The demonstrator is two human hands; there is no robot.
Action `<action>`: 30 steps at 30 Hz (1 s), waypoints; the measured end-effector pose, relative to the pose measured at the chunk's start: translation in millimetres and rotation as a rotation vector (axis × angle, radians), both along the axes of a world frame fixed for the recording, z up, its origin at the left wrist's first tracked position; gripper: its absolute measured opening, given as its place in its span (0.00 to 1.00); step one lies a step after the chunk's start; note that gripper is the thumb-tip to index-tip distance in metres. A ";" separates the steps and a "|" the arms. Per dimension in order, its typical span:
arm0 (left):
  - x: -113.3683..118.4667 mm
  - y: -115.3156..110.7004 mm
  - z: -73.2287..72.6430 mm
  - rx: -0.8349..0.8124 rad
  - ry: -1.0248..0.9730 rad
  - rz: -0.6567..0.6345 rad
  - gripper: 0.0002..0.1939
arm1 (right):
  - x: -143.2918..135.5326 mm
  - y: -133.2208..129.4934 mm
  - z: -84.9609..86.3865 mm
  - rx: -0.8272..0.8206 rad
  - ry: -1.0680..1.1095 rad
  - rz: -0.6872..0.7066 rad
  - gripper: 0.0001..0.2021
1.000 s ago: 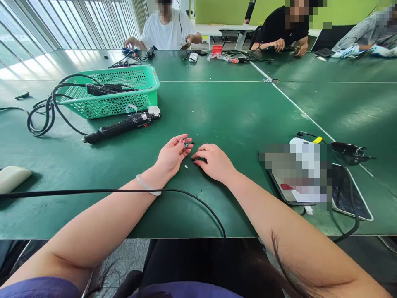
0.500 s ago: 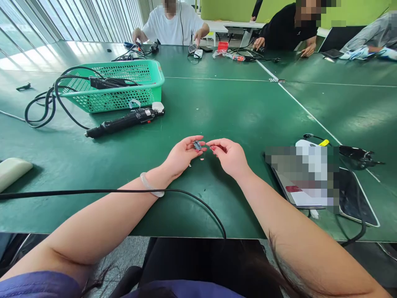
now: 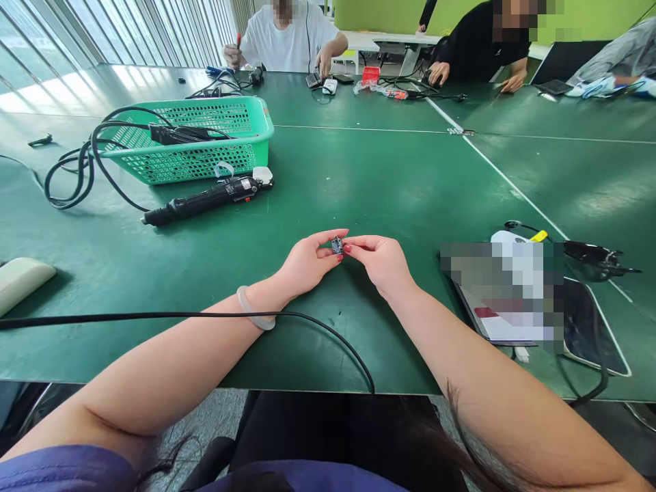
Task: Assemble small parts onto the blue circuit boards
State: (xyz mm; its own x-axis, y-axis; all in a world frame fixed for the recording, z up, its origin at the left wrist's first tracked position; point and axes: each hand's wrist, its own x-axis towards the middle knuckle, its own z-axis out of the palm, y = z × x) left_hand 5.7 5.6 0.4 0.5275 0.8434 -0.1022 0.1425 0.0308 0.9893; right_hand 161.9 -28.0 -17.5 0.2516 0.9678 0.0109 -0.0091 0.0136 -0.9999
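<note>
A small dark part with light metallic edges [image 3: 337, 246] is between the fingertips of both hands, just above the green table [image 3: 307, 355]. My left hand [image 3: 310, 263] grips it from the left, the thumb below and the fingers above. From the right, my right hand [image 3: 382, 261] pinches at the part's side with thumb and forefinger. The part's details are too small to make out. A black cable [image 3: 205, 315] passes over my left forearm, near a pale bracelet.
At the left are a green basket [image 3: 189, 164] with cables and a black power tool [image 3: 205, 201]. A tablet-like device [image 3: 597, 328] and papers [image 3: 517, 273] lie at the right. A white object [image 3: 23, 283] is at the left edge. People sit across the table.
The small part has moved slightly right and turned between the fingers. My right hand's fingertips have come up against it; they were a little apart from it before.
</note>
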 end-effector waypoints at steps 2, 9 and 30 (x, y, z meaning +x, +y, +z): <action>0.0 -0.1 -0.4 0.024 0.006 -0.015 0.28 | 0.0 0.6 -2.1 0.002 -0.007 -0.011 0.07; 1.0 -1.3 -0.3 0.099 0.017 -0.038 0.27 | -0.9 -0.8 -0.3 0.047 -0.192 -0.065 0.06; -1.3 11.9 13.2 -0.106 -0.118 0.075 0.20 | 2.7 2.4 -3.3 0.042 -0.376 -0.019 0.13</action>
State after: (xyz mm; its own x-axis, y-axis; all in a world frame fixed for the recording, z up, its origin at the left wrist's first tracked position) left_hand 4.4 17.4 13.6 0.4769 0.8688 -0.1333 0.0184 0.1418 0.9897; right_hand 164.6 -25.6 -20.8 0.2400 0.9598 0.1453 0.3588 0.0513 -0.9320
